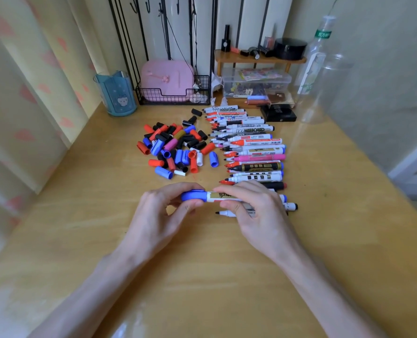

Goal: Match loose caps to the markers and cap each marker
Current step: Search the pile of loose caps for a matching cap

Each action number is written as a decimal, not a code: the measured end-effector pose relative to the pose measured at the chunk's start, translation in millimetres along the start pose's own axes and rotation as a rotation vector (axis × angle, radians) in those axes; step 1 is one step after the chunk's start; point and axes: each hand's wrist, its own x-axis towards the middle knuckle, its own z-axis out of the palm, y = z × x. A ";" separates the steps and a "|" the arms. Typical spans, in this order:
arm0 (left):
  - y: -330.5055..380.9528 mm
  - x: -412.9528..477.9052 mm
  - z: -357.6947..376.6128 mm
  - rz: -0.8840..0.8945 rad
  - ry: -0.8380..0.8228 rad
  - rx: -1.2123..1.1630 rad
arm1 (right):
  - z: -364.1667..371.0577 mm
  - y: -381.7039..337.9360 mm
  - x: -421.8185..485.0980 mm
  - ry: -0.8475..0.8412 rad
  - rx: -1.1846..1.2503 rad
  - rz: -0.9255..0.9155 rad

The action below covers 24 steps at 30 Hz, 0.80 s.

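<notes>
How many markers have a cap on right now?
1: the marker held by left hand and right hand, blue cap on it. The row shows bare tips; some under the right hand may be hidden.

"What is the table [202, 276] like?"
"Yellow wood, and shiny. Light falls on it."
"What is at the sides?"
"A pale curtain [31, 93] with pink hearts on the left. A plain wall [378, 81] on the right."
"And at the back?"
"A blue cup [115, 93], a black wire basket [173, 97], a little wooden shelf [236, 58] and a clear bottle [311, 67]."
</notes>
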 end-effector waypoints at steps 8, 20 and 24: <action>-16.6 8.9 3.7 0.025 -0.091 0.148 | 1.8 7.5 5.7 -0.013 -0.118 -0.035; -48.6 13.1 -13.5 -0.150 0.008 0.167 | -26.1 24.7 12.7 0.235 -0.175 -0.017; -58.0 14.8 -12.7 -0.076 0.004 0.334 | -26.7 31.6 11.3 0.210 -0.202 0.047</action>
